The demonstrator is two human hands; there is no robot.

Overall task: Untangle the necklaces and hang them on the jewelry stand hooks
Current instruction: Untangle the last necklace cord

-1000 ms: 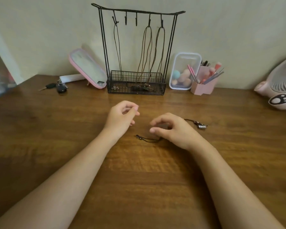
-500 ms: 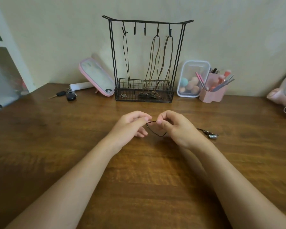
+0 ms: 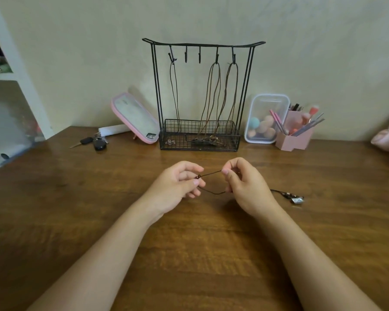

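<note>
1. Pinches first: the left grip (image 3: 177,182) nips the dark cord necklace (image 3: 211,173) at a small knot or bead. The right grip (image 3: 245,185) pinches the same cord nearby, with a short span taut between them.
2. Slack sags beneath, and the rest trails past the right wrist to the pendant (image 3: 296,199) on the surface (image 3: 54,198).
3. Ease the strands apart gently, I judge, then lift toward a bare hook (image 3: 186,57) on the jewelry stand (image 3: 154,86).

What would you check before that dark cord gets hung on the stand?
1. Grip: left hand and right hand both pinch the dark cord: ok.
2. Free hook: two middle hooks on the jewelry stand are bare: ok.
3. Untangled: a small lump shows at the left pinch, and the rest is hidden under the right hand: cannot tell.
4. Lifted: the pendant end lies on the table: not ok.
</note>
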